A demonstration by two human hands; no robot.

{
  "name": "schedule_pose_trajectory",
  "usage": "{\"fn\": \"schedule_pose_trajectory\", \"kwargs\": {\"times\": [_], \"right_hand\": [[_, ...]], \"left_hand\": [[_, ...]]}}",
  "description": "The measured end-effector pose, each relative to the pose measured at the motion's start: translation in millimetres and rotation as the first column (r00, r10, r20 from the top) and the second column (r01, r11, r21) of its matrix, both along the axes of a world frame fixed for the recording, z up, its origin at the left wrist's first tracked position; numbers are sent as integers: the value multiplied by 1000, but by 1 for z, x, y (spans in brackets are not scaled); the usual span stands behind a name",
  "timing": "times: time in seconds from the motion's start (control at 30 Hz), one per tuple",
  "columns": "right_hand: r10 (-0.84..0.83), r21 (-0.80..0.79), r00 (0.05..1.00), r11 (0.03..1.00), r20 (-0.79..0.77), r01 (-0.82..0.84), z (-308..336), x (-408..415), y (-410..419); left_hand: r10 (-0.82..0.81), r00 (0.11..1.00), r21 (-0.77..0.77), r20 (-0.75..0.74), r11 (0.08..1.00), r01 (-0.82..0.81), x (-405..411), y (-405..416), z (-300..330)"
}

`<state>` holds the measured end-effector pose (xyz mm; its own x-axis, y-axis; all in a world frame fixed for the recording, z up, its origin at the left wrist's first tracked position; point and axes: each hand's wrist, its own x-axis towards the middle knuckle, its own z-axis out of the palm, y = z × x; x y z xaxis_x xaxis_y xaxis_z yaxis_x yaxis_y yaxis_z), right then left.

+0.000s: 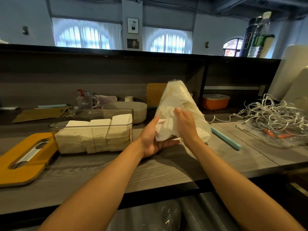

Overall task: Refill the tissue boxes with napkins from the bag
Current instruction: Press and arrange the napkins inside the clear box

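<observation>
A grey wood-grain counter (166, 170) fills the lower half of the frame, backed by a dark raised ledge. No writing on anything here can be read. Left of centre stands one clear tissue box (93, 130), lid off, holding three stacks of white napkins (93, 139) side by side, nearly up to its rim. Its one orange lid (25, 157), with a slot cut through it, lies flat at the lower left, touching the box's left end. At centre, one translucent plastic bag (178, 107) stands tilted, its top leaning toward upper centre, with pale folded napkins showing through the film. The left hand (155, 140) cups the bag's lower end from below, thumb up along its left side. The right hand (185, 124) rests on the front of the bag with fingers relaxed and nearly straight, gripping nothing. At the right edge sits a tangle of white cables (273, 112) over a clear tray. One pale blue bar (225, 139) lies just right of the bag.
</observation>
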<state>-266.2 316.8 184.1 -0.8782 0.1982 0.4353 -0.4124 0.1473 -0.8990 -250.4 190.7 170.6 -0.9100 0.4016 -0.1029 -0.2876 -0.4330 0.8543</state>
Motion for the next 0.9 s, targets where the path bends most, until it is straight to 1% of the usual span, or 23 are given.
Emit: {"fn": "schedule_pose_trajectory", "kwargs": {"times": [0.07, 0.1, 0.17, 0.23, 0.3, 0.37, 0.43, 0.47, 0.53, 0.57, 0.6, 0.67, 0.7, 0.83, 0.9], "right_hand": [[-58, 168, 998, 984, -4, 58, -8, -5, -1], [-64, 210, 998, 976, 7, 61, -10, -6, -1], [-45, 226, 998, 974, 40, 35, -10, -8, 0], [-43, 171, 995, 985, 85, 28, -8, -8, 2], [-86, 93, 991, 993, 104, 76, -7, -9, 5], [-133, -8, 986, 991, 103, 134, -4, -9, 10], [-135, -123, 981, 981, 138, 152, -2, -10, 13], [-84, -212, 977, 969, 194, 125, -1, -10, 14], [151, -436, 943, 900, 295, -8, -1, -11, 17], [248, -486, 924, 870, 291, -80, -1, -11, 19], [287, -469, 917, 873, 277, -132, 1, -9, 19], [249, -380, 936, 914, 249, -142, 2, -7, 20], [210, -377, 951, 919, 229, -112, 4, -6, 20], [47, -506, 994, 862, 99, 9, 4, -9, 31], [-59, -492, 998, 868, 35, 69, 7, -9, 35]], "left_hand": [[-34, 997, -14, -65, 999, 33, 1, 1, -1], [-27, 995, -50, -93, 999, 23, 2, 2, -1], [8, 990, -131, -138, 991, -27, 1, 5, -3], [47, 986, -159, -158, 985, -72, -2, 7, -7], [51, 988, -158, -148, 985, -74, 0, 7, -6], [35, 990, -158, -135, 986, -57, 2, 6, -4], [34, 990, -164, -134, 985, -56, 4, 4, -3], [41, 991, -159, -131, 985, -62, 4, 3, -3], [60, 991, -145, -118, 986, -77, 6, 1, -1], [72, 991, -140, -111, 986, -87, 6, -1, 0], [81, 991, -136, -106, 986, -95, 5, -2, 1], [94, 992, -132, -88, 986, -105, 6, -4, 2], [98, 991, -133, -87, 985, -109, 6, -4, 3], [120, 991, -135, -65, 983, -128, 8, -2, 3], [145, 989, -105, -14, 984, -145, 7, -2, 4]]}}
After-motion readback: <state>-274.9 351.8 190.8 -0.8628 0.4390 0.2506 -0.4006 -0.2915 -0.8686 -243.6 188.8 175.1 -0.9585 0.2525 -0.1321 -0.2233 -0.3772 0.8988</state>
